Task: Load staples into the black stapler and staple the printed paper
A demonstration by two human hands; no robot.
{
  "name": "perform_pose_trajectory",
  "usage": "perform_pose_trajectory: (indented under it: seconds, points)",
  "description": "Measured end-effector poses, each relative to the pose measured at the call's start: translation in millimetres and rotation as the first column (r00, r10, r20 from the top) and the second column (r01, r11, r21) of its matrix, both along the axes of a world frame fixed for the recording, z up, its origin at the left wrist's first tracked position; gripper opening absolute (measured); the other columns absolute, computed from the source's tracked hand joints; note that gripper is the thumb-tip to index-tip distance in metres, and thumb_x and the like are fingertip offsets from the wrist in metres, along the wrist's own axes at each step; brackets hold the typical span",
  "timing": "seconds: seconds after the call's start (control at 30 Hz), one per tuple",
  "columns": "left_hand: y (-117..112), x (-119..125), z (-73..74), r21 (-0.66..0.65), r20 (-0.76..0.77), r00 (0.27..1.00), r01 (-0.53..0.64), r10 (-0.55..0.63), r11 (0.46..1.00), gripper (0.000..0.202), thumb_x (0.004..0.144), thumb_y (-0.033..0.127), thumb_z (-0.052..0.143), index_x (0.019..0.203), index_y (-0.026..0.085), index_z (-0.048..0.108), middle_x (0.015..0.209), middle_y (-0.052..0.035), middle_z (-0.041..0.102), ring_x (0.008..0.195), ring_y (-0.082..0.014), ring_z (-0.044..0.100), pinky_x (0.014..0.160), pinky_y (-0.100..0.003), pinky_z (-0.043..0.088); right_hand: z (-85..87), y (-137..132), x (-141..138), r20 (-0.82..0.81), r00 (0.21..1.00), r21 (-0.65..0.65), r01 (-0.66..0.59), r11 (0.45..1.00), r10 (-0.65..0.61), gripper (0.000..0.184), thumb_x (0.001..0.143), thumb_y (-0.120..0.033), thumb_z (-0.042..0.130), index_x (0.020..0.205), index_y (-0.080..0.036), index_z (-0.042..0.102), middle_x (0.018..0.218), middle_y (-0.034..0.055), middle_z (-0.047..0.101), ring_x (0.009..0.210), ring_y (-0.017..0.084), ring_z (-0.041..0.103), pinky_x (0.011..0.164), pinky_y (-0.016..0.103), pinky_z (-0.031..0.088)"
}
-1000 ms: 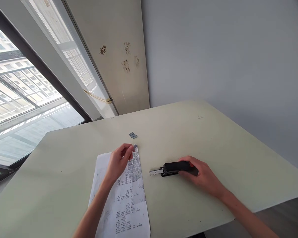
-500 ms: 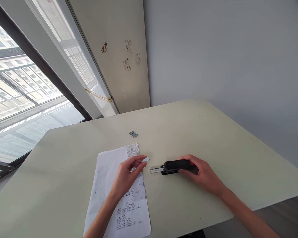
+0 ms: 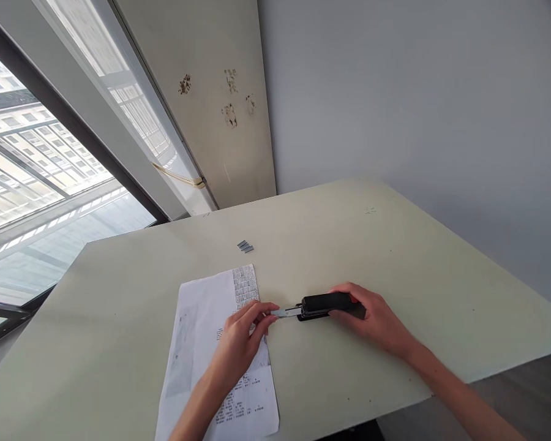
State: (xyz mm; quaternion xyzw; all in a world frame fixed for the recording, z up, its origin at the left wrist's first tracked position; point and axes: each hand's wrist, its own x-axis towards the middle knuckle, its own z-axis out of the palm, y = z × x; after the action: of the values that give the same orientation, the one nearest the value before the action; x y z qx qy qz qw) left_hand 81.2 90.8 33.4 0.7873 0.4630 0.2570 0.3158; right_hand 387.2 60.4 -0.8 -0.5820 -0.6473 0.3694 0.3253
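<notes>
Head view, as I am monitoring it from my remote station: the left hand (image 3: 241, 340) is pinching a short staple strip (image 3: 277, 313) between thumb and forefinger, the other fingers curling loosely. It is holding the strip at the tip of the silver magazine rail (image 3: 291, 313) that is jutting from the stapler (image 3: 324, 304). The right hand (image 3: 376, 318) is clasping the rear of that black body and pressing it flat on the table (image 3: 395, 245), about midway along the near edge and just beside the right edge of the paper sheet (image 3: 197, 318). I am judging three hazards here. The thin, glued strip is liable to be snapping or slipping out of so small a pinch. If it is sitting askew on the narrow rail, it may be jamming the channel. The rail, if sprung, may be nipping the fingertips should the right hand's hold be slackening on the smooth tabletop. As to materials, the stapler is showing a long, rounded, matte black casing over bright metal. The strip is looking flat, silver and hard-edged. The sheet is lying limp and white, with grey print crowding its right half. The table is presenting a pale green, matte, lightly speckled surface. Spare staples (image 3: 245, 246) are lying as small grey bars beyond the sheet's far edge, well apart from both hands.
</notes>
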Motion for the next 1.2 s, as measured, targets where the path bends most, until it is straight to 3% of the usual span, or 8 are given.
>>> perform_pose_trajectory:
  seconds: [0.13,0.33,0.83,1.2]
  points:
    - [0,3,-3.9,0.068,-0.081,0.996,0.029,-0.024,0.997,0.024,0.110,0.037,0.046,0.115,0.027,0.067,0.098,-0.0011,0.071,0.075,-0.0154,0.066,0.069,-0.028,0.052,0.6,0,0,-0.008,1.000,-0.007,-0.004,1.000,0.004,0.025,0.098,-0.049,0.064,0.115,-0.032,0.066,0.111,0.0022,0.074,0.098,0.023,0.068,0.087,0.036,0.056]
    - [-1,6,-7.7,0.122,-0.176,0.984,0.056,-0.034,0.991,0.026,0.111,0.038,0.041,0.114,0.027,0.065,0.098,-0.0007,0.070,0.079,-0.0157,0.068,0.070,-0.027,0.053,-1.1,-1,1,-0.015,1.000,-0.020,-0.011,1.000,0.011,0.026,0.098,-0.049,0.063,0.117,-0.032,0.065,0.112,0.0023,0.074,0.098,0.023,0.068,0.089,0.036,0.056]
    - [-3,8,-13.8,0.126,-0.183,0.983,0.024,0.000,0.992,0.025,0.112,0.038,0.041,0.116,0.028,0.064,0.104,-0.0010,0.072,0.082,-0.0166,0.071,0.071,-0.028,0.054,0.3,-1,0,0.012,1.000,0.005,-0.001,1.000,0.001,0.027,0.097,-0.051,0.062,0.115,-0.032,0.066,0.111,0.0026,0.075,0.097,0.023,0.069,0.088,0.036,0.057]
    - [3,9,-13.9,0.130,-0.205,0.977,0.082,-0.054,0.988,0.028,0.110,0.039,0.045,0.117,0.027,0.069,0.098,-0.0022,0.070,0.081,-0.0175,0.070,0.068,-0.028,0.053,-0.1,-1,1,-0.002,1.000,-0.012,0.000,1.000,0.000,0.024,0.098,-0.048,0.064,0.116,-0.032,0.065,0.113,0.0016,0.074,0.098,0.022,0.068,0.089,0.035,0.056]
